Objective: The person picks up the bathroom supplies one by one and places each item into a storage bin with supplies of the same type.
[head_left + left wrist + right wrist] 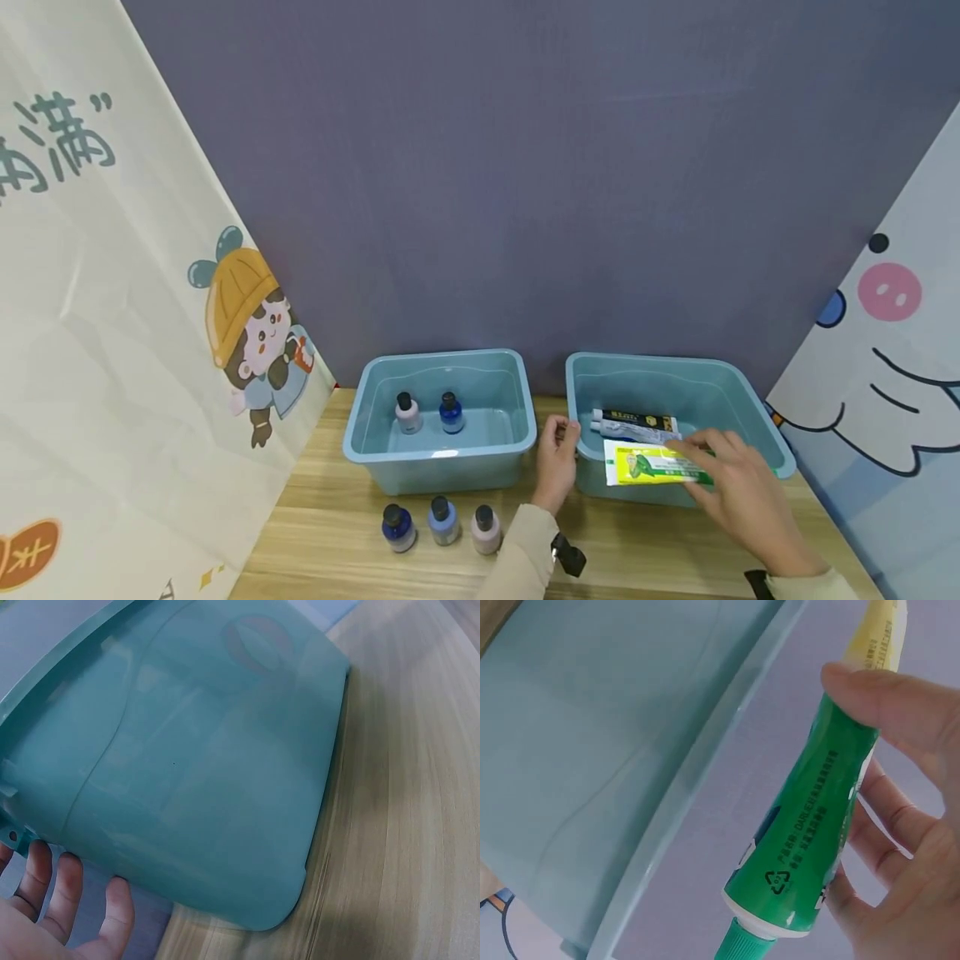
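My right hand [746, 492] pinches a green and yellow toothpaste tube [648, 463] between thumb and fingers, over the front rim of the right blue bin [757, 433]. In the right wrist view the green cap end of the toothpaste tube [799, 817] points down, beside the bin's rim. Inside that bin lie a black and gold tube [637, 418] and a whitish-blue tube [630, 431], side by side. My left hand [557, 467] holds the bin's front left corner at the rim; the left wrist view shows its fingers [66, 889] against the bin's edge.
A second blue bin [442, 477] stands at the left, holding a pink bottle [408, 415] and a dark blue bottle [452, 415]. Before it on the wooden table [322, 533] stand a dark blue bottle [400, 530], a light blue bottle [443, 523] and a pink bottle [486, 532].
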The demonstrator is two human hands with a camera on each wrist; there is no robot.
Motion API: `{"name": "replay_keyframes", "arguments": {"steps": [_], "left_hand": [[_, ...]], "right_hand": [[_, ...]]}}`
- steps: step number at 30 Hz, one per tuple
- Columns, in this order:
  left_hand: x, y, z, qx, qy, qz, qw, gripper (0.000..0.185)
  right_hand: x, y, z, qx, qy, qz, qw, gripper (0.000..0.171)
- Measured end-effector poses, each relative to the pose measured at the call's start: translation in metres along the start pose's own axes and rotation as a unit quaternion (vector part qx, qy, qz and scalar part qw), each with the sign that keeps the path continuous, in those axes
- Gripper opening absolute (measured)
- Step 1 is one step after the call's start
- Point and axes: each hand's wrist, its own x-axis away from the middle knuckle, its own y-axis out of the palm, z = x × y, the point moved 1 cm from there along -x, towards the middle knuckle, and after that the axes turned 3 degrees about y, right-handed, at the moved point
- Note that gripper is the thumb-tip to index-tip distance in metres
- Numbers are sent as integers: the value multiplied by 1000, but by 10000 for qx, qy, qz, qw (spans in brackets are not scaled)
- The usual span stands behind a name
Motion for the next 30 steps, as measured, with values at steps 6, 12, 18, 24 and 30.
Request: {"name": "replay_keyframes", "arguments": {"steps": [6, 12, 18, 24, 30], "left_hand": [[1, 1, 1, 40, -31, 17, 10000, 19], [1, 2, 2, 13, 29, 27, 10000, 19], [0, 1, 2, -29, 23, 16, 10000, 18], [0, 0, 3, -44, -7, 15, 10000, 18], [-1, 0, 0, -64, 17, -33, 10000, 20]], "right_hand": [[-7, -5, 1, -45, -63, 27, 10000, 71], [-12, -7, 5, -40, -182, 89, 9998, 65], [-16, -5, 9, -186, -305, 221, 9991, 72], [-21, -7, 12, -180, -364, 274, 9988, 68], [-30, -12, 17, -57, -470, 331, 9983, 80]]}}
